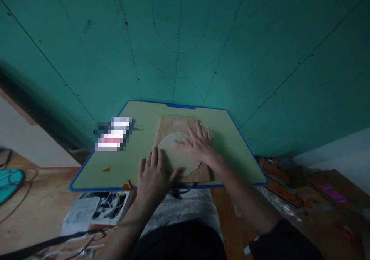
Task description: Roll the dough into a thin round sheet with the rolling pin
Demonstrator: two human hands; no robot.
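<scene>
A pale round disc (179, 154) lies on a brown rectangular sheet (173, 124) on a green board with a blue rim (231, 136). My left hand (153, 175) rests flat on the disc's near left edge, fingers spread. My right hand (200, 144) presses flat on the disc's far right part and the brown sheet, fingers apart. Neither hand grips anything.
A blurred small object (113, 133) lies at the board's left. A teal panelled wall (185, 40) rises behind. Printed papers (101, 208) and cords lie on the wooden floor at left; orange clutter (280, 179) lies at right. A teal object (10, 181) sits far left.
</scene>
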